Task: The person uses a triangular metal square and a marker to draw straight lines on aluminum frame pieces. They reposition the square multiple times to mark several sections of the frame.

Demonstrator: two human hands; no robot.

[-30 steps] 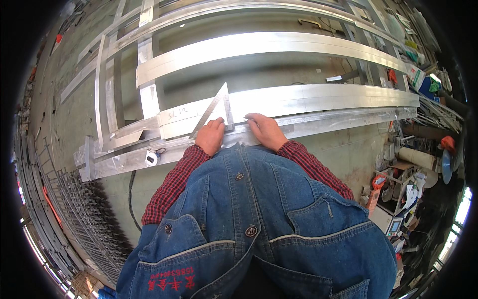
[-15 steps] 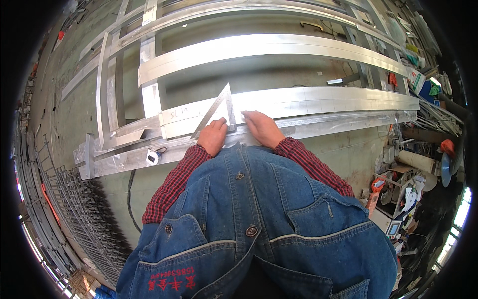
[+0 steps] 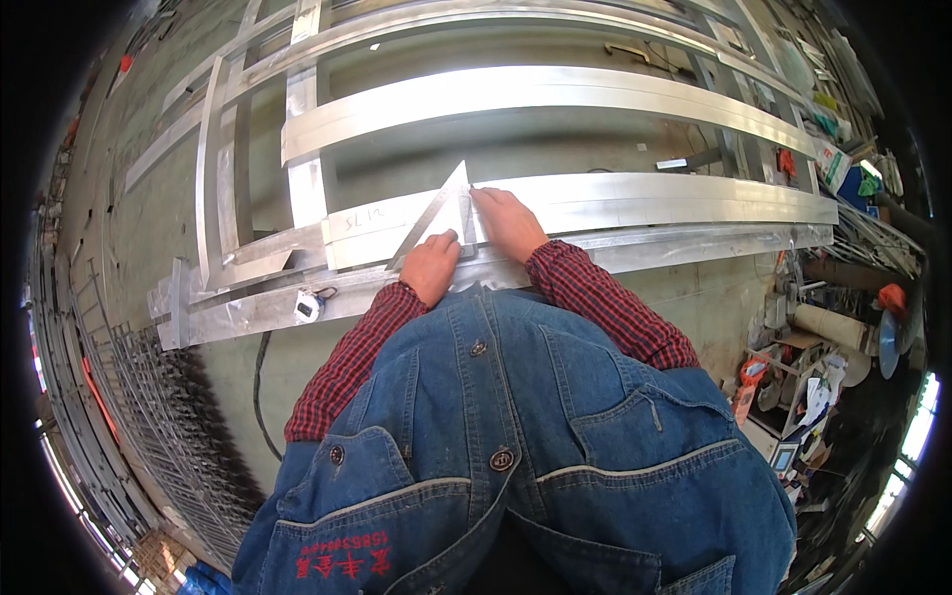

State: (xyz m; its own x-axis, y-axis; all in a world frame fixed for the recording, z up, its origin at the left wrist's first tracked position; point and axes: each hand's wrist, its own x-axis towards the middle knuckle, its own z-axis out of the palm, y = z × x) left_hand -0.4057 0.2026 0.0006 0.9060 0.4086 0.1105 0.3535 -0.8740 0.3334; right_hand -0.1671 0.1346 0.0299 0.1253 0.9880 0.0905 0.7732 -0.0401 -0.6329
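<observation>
The square (image 3: 436,206), a thin metal triangle, lies on the bar (image 3: 635,198), nearer the bar's left end than its right, its tip reaching just past the bar's far edge. The left hand (image 3: 429,270) rests at the square's lower part, by the bar's near edge, with its fingers drawn close together — whether they grip the square or only press on it, I cannot tell. The right hand (image 3: 508,226) is over the bar at the square's right side, thumb and forefinger brought narrow near the upper part; a small dark spot shows at the tips, and I cannot tell whether something is held. Handwriting (image 3: 364,219) shows on the bar between its left end and the square. Along the bar's near edge runs the rail (image 3: 635,253), with the white tape (image 3: 308,306) at its near edge, left of the left hand, and a short block (image 3: 179,302) across its left end. Beyond the bar's far edge — well apart — a second bar (image 3: 555,87) runs roughly alongside. A dark cable (image 3: 258,377) lies on the floor (image 3: 674,297), nearer the person than the rail.
</observation>
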